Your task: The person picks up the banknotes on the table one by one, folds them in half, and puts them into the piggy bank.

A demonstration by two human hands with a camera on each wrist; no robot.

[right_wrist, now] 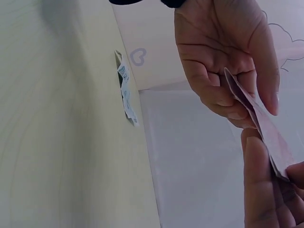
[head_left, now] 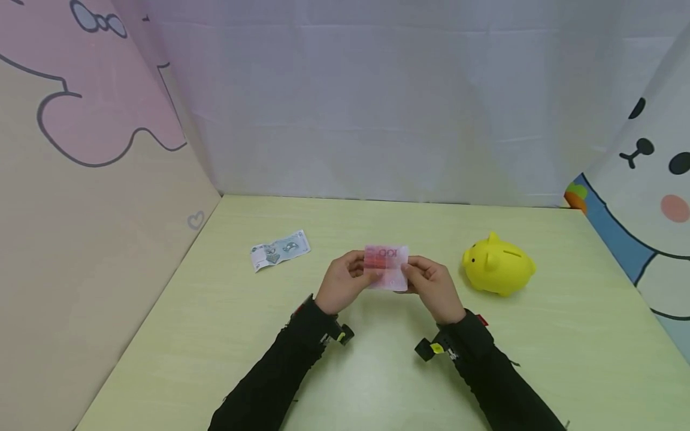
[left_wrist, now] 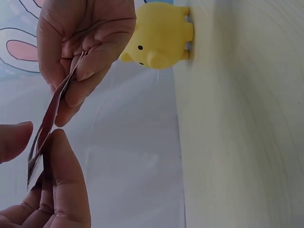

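A folded pink 100 banknote is held up between both hands above the table. My left hand holds its left side, the thumb over the front and the fingers behind; in the left wrist view that thumb looks slightly off the paper. My right hand pinches the right edge between thumb and fingers. Seen edge-on in the right wrist view, the banknote shows layers slightly parted. Another banknote, pale blue-green and creased, lies on the table to the left.
A yellow piggy bank with a slot on its back stands right of my hands. Beneath everything is a pale wood table. A white curtain hangs behind it, with cartoon-printed cloths at left and right.
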